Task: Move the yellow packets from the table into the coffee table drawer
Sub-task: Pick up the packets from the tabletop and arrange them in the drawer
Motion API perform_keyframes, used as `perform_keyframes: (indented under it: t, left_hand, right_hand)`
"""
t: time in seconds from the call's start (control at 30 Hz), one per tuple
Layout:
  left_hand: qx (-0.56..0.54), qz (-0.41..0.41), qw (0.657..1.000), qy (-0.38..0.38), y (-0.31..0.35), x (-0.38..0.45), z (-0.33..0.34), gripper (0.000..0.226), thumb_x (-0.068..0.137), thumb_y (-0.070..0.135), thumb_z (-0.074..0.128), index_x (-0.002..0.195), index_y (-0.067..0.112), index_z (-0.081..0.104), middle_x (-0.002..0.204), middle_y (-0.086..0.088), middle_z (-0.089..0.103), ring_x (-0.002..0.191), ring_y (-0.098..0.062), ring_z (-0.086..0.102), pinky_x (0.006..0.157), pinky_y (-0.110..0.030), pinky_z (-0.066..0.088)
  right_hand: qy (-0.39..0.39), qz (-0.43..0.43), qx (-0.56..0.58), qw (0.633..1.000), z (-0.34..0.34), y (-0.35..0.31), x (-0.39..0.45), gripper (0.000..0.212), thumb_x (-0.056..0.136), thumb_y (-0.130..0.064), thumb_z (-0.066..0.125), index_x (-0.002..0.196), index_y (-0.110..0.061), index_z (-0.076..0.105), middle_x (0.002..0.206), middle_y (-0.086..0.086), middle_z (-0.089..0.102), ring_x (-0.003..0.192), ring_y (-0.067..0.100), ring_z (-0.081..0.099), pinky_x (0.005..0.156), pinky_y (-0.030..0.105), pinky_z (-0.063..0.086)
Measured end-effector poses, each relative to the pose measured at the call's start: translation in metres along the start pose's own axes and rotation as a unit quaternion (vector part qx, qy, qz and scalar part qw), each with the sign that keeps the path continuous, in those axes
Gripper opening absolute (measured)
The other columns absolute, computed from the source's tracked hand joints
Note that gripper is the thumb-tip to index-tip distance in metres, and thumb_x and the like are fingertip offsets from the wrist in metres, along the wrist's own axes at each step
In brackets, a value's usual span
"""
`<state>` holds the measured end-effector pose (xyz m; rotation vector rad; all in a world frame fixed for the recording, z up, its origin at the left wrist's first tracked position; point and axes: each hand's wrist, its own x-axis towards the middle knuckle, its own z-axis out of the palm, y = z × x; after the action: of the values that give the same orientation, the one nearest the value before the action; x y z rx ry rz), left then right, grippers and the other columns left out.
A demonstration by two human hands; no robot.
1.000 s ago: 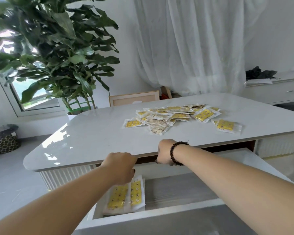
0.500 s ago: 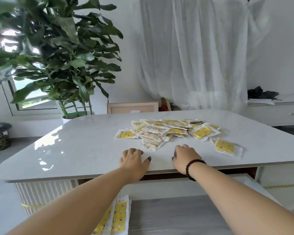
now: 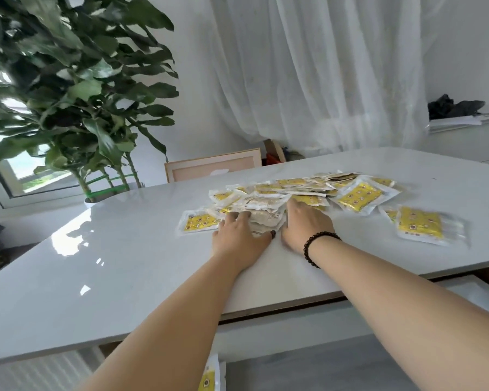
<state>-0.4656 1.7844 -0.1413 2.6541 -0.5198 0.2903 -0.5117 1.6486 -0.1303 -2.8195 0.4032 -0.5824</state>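
Note:
A loose pile of yellow packets (image 3: 299,193) in clear wrappers lies on the white coffee table (image 3: 96,272). My left hand (image 3: 239,238) rests flat on the near edge of the pile, fingers on a pale packet (image 3: 266,218). My right hand (image 3: 305,224), with a dark bead bracelet at the wrist, lies beside it, fingers stretched onto the pile. A single packet (image 3: 419,227) sits apart at the right, another (image 3: 198,221) at the left. Below the tabletop the drawer (image 3: 308,365) stands open, with a packet (image 3: 209,376) showing at its left end.
A large potted plant (image 3: 68,94) stands behind the table's left side. A wooden frame (image 3: 212,165) leans behind the table, under white curtains (image 3: 322,66). A low white cabinet (image 3: 469,136) with dark cloth on it is at the far right.
Both hands rose from the drawer and moved forward across the tabletop onto the near edge of the packet pile. The view tilted up, so most of the drawer dropped out of sight.

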Motion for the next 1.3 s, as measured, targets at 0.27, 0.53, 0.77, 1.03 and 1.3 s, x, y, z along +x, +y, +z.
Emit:
perform_keyframes:
  t: [0.27,0.53,0.77,1.03,1.3]
  left_hand:
    - [-0.217,-0.014,0.973,0.078,-0.003,-0.009,-0.011,0.061,0.071,0.021,0.076,0.127,0.026,0.050,0.132,0.002,0.035,0.107,-0.012,0.047,0.081,-0.013,0.031]
    - [-0.389,-0.095,0.909,0.115,-0.010,-0.013,-0.018,0.079,0.080,0.004,0.067,0.147,0.030,0.033,0.108,0.002,0.065,0.103,-0.020,0.060,0.078,-0.024,0.043]
    - [-0.388,-0.062,0.913,0.105,-0.006,-0.016,-0.022,0.016,0.080,0.007,0.060,0.071,0.019,0.065,0.061,0.001,0.062,0.058,-0.015,0.060,0.054,-0.019,0.043]
    - [-0.566,-0.137,0.812,0.048,-0.006,-0.014,-0.026,0.026,0.091,0.026,0.060,0.077,0.008,0.072,0.083,-0.008,0.074,0.077,-0.023,0.067,0.081,-0.032,0.057]
    - [-0.396,-0.119,0.910,0.042,-0.012,-0.013,-0.025,0.068,0.073,0.016,0.082,0.134,0.018,0.052,0.117,0.006,0.060,0.102,-0.014,0.058,0.084,-0.026,0.046]
  right_hand:
    - [0.012,-0.066,0.053,0.996,0.003,0.000,-0.002,0.030,0.084,-0.018,0.054,0.113,-0.018,0.044,0.116,0.003,0.044,0.094,0.024,0.052,0.067,0.031,0.043]
    - [-0.001,-0.070,0.074,0.995,0.005,0.000,0.002,0.061,0.086,-0.026,0.055,0.141,-0.026,0.029,0.134,0.003,0.039,0.111,0.025,0.051,0.082,0.036,0.050]
    - [0.016,-0.105,0.098,0.989,0.008,-0.001,0.005,0.066,0.090,-0.030,0.055,0.146,-0.039,0.020,0.122,0.000,0.041,0.098,0.025,0.056,0.074,0.033,0.049]
    - [0.005,-0.121,0.137,0.983,0.015,-0.003,0.011,0.027,0.091,-0.020,0.054,0.115,-0.025,0.065,0.115,-0.002,0.051,0.093,0.018,0.055,0.081,0.029,0.047]
    - [0.053,-0.069,0.015,0.996,0.015,-0.007,0.014,0.049,0.082,-0.002,0.049,0.127,-0.022,0.053,0.129,0.004,0.043,0.118,0.025,0.040,0.094,0.032,0.041]
